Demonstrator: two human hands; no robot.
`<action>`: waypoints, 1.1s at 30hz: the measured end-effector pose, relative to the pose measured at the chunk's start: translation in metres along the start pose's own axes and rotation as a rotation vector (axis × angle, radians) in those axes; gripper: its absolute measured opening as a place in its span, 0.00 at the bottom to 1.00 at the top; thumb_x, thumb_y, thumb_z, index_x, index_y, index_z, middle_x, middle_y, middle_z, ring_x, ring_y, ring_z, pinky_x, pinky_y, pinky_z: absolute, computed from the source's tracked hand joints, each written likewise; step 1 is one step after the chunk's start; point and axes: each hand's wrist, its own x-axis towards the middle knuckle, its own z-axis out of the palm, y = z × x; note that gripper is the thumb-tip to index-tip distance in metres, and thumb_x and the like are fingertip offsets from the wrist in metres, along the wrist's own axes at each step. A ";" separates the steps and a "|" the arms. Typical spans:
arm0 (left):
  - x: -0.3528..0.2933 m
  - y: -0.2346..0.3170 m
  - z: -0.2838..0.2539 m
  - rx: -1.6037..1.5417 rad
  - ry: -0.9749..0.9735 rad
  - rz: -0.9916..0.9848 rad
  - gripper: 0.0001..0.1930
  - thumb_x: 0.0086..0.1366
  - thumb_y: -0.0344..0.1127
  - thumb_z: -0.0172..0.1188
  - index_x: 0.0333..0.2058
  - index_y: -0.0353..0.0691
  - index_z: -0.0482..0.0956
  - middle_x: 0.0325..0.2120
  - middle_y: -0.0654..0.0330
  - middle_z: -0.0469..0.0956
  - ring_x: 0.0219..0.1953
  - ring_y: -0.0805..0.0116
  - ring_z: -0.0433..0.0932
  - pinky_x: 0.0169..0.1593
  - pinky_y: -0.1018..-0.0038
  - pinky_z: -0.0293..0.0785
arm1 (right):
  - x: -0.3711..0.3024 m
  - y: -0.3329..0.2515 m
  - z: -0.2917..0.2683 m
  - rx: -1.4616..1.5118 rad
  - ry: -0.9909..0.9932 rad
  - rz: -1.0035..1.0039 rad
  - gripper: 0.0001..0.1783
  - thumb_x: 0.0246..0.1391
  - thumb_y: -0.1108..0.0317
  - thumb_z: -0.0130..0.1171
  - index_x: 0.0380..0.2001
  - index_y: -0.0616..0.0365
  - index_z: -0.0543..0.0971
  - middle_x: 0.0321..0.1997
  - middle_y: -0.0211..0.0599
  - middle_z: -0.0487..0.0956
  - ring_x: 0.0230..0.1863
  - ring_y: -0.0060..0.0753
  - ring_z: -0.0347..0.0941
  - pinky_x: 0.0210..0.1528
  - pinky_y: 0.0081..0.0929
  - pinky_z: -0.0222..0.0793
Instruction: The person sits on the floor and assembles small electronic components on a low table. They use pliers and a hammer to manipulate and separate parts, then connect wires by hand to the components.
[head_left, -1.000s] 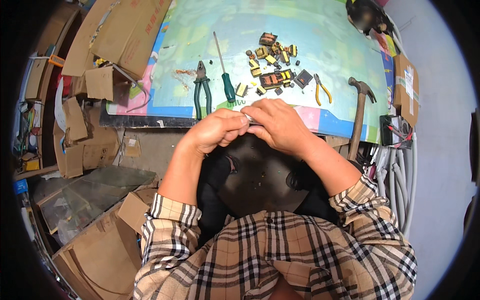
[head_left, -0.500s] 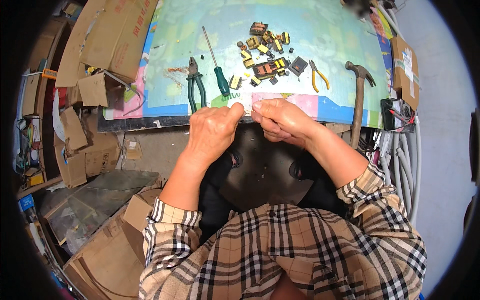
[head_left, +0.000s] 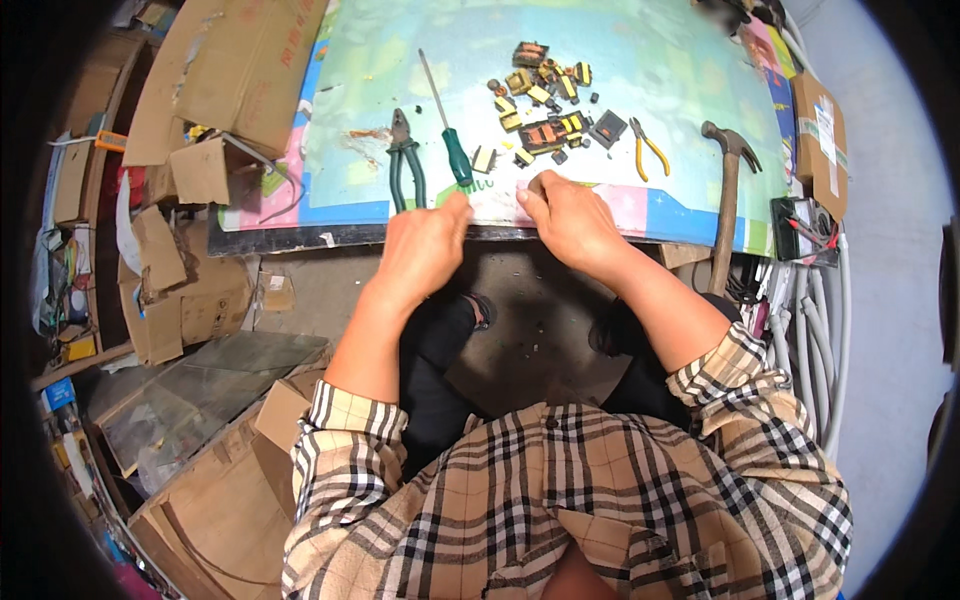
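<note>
Two bare hands rest at the near edge of a glossy, pastel-printed mat point(head_left: 620, 60) spread over a dark board. The left hand point(head_left: 425, 245) is curled into a loose fist, thumb stretched towards the other hand; whether it grips anything cannot be told. The right hand point(head_left: 570, 215) has its fingers bunched together, pinching a small dark component point(head_left: 537, 184) at the fingertips, just inside the mat's near edge. The two hands sit close but apart.

Just beyond the left hand lie green-handled pliers point(head_left: 405, 160) and a screwdriver point(head_left: 447, 125) with a thin metal shaft and green grip, both pointing to the far edge. Past the right hand, towards the mat's middle, is a scatter of small blocky parts point(head_left: 545, 105), yellow, black and coppery. Beside them lie yellow-handled cutters point(head_left: 648, 147). At the right edge a claw hammer point(head_left: 728, 200) with a wooden handle and rusty head overhangs the near edge.

Flattened brown cardboard point(head_left: 225, 70) is heaped off the left edge. The sleeves are tan plaid point(head_left: 600, 500), rolled to the elbow
</note>
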 end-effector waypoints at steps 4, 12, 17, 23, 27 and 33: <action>0.026 -0.120 0.031 -0.282 0.305 -0.322 0.13 0.68 0.38 0.47 0.30 0.36 0.72 0.16 0.51 0.73 0.14 0.60 0.72 0.21 0.66 0.66 | -0.008 -0.017 -0.013 -0.095 -0.210 -0.095 0.21 0.60 0.55 0.51 0.38 0.66 0.75 0.44 0.56 0.75 0.45 0.59 0.74 0.47 0.49 0.68; 0.084 -0.233 0.051 -1.084 0.707 -1.248 0.10 0.60 0.31 0.49 0.30 0.32 0.77 0.24 0.50 0.78 0.20 0.61 0.76 0.21 0.67 0.70 | -0.016 -0.005 0.004 -0.342 -0.393 -0.304 0.16 0.53 0.61 0.60 0.36 0.64 0.75 0.35 0.49 0.76 0.34 0.54 0.77 0.37 0.43 0.74; 0.106 -0.209 0.059 -0.306 0.365 -1.182 0.18 0.62 0.38 0.52 0.43 0.28 0.79 0.38 0.43 0.79 0.44 0.47 0.78 0.47 0.59 0.74 | -0.017 0.008 0.007 -0.401 -0.346 -0.304 0.15 0.51 0.62 0.61 0.34 0.63 0.74 0.33 0.46 0.76 0.31 0.49 0.78 0.34 0.39 0.75; 0.117 -0.148 0.042 0.137 0.614 -0.962 0.16 0.60 0.40 0.56 0.37 0.31 0.80 0.38 0.41 0.79 0.44 0.45 0.78 0.49 0.57 0.73 | -0.022 0.011 0.017 -0.408 -0.309 -0.388 0.12 0.49 0.64 0.58 0.34 0.61 0.75 0.33 0.43 0.76 0.29 0.45 0.78 0.31 0.37 0.74; 0.146 -0.106 0.044 -0.090 0.468 -0.656 0.10 0.60 0.39 0.56 0.36 0.42 0.82 0.36 0.48 0.81 0.41 0.47 0.79 0.46 0.58 0.73 | -0.028 0.015 0.022 -0.403 -0.260 -0.440 0.10 0.50 0.64 0.57 0.33 0.60 0.75 0.33 0.42 0.76 0.29 0.44 0.77 0.32 0.37 0.74; 0.202 -0.040 0.073 -0.091 0.203 -0.632 0.15 0.58 0.47 0.61 0.37 0.44 0.84 0.37 0.52 0.82 0.43 0.52 0.80 0.47 0.62 0.74 | -0.035 0.014 0.020 -0.354 -0.261 -0.378 0.08 0.50 0.66 0.56 0.29 0.60 0.75 0.30 0.43 0.75 0.26 0.46 0.76 0.29 0.38 0.73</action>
